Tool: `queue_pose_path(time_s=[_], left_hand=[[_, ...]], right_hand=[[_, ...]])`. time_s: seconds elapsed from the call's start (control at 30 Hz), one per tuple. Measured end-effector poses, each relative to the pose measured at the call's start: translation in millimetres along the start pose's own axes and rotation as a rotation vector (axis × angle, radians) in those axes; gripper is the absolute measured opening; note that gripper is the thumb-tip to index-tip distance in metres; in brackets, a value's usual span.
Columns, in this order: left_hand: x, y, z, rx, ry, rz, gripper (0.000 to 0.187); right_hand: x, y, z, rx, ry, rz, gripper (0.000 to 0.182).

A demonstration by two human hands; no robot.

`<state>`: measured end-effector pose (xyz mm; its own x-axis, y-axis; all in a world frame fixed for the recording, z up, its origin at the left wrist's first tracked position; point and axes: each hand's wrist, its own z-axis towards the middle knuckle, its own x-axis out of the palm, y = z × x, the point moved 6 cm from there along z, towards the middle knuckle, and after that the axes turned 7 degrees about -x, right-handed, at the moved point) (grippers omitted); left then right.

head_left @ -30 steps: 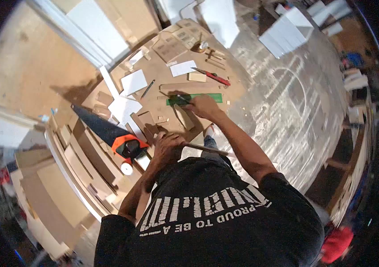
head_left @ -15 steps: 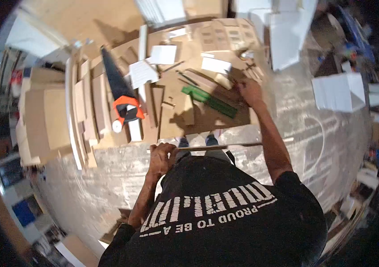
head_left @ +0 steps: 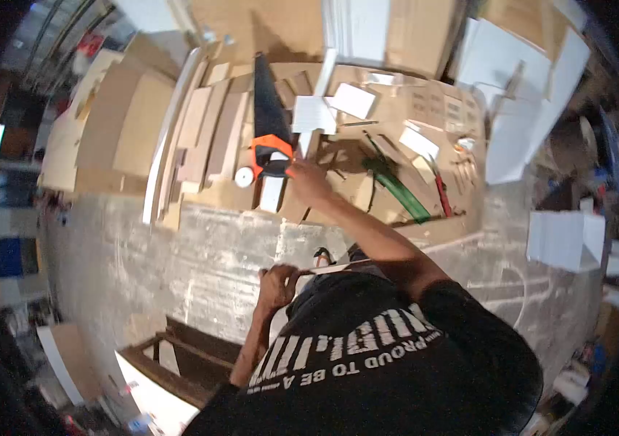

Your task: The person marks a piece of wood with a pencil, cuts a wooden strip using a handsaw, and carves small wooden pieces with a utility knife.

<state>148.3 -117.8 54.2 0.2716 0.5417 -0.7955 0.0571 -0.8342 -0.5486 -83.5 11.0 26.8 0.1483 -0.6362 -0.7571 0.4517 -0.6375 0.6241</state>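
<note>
My left hand [head_left: 278,285] is closed around the end of a thin wooden strip [head_left: 330,268] held in front of my torso; my right arm hides its far part. My right hand [head_left: 311,182] reaches to the handle of a hand saw [head_left: 273,145], which has a dark blade and an orange and black grip. The fingertips meet the right edge of that grip, but blur hides whether they wrap it. Under the saw lie wooden strips [head_left: 215,131]. To the right of this hand are a long green tool [head_left: 404,192] and a slim red tool [head_left: 441,190].
White paper pieces [head_left: 314,115] and small wood scraps lie across the brown work board [head_left: 462,225]. Larger brown panels [head_left: 117,123] lean at the left, and white sheets [head_left: 512,102] stand at the right. A dark wooden frame [head_left: 193,356] sits on the floor at lower left.
My right hand has moved left from the right side of the board to the saw handle, uncovering the red tool. My left hand still holds the strip. The view has shifted.
</note>
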Motion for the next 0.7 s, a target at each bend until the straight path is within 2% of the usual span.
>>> queue_pose_path(time_s=[0.03,0.1,0.2,0.23,0.27,0.33,0.37,0.4,0.43,0.53,0.57,0.63,0.7], left_hand=[[-2.4,10.2,-9.2,-0.075,0.029,-0.016,0.013],[-16.7,19.7,-35.8,-0.136,0.023,-0.146,0.016],[-13.3,73.8,-84.4,-0.332,-0.089,-0.345,0.017],[-18.0,78.4,-99.9,-0.373,-0.121,-0.414,0.016],[-21.2,85.2,-110.9,-0.410,-0.152,-0.483,0.016],[-19.6,97.9,-119.1,-0.380,-0.157,-0.455,0.015],[-15.3,103.9,-119.4,-0.356,-0.150,-0.440,0.015],[-0.8,115.6,-116.4,-0.308,-0.142,-0.505,0.016],[-2.7,107.8,-108.8,-0.260,-0.094,-0.485,0.016],[-8.9,60.7,-66.1,-0.062,0.021,-0.390,0.015],[-2.1,50.7,-53.7,0.008,0.086,-0.372,0.015],[35.0,48.3,-32.3,0.134,0.078,-0.195,0.016],[50.3,6.0,-15.5,0.191,0.102,-0.122,0.019]], right_hand=[[16.5,14.2,16.5,-0.030,0.067,0.019,0.026],[43.1,27.6,29.7,-0.050,0.128,-0.143,0.040],[71.7,23.7,44.0,-0.147,0.000,-0.400,0.051],[77.5,18.4,51.9,-0.073,0.052,-0.371,0.055],[78.1,18.2,55.0,-0.100,0.039,-0.418,0.052],[55.1,29.3,65.8,-0.136,-0.027,-0.450,0.043],[31.4,43.1,65.8,-0.109,0.075,-0.515,0.038],[16.2,49.4,66.3,-0.167,0.002,-0.556,0.038],[-1.3,56.0,67.1,-0.221,-0.076,-0.602,0.037],[-61.6,72.2,54.4,-0.172,-0.064,-0.575,0.029],[-83.4,76.0,42.3,-0.083,-0.030,-0.510,0.034],[-136.6,96.0,0.3,-0.055,-0.006,-0.474,0.040],[-197.6,116.3,-63.1,0.004,-0.179,-0.328,0.045]])
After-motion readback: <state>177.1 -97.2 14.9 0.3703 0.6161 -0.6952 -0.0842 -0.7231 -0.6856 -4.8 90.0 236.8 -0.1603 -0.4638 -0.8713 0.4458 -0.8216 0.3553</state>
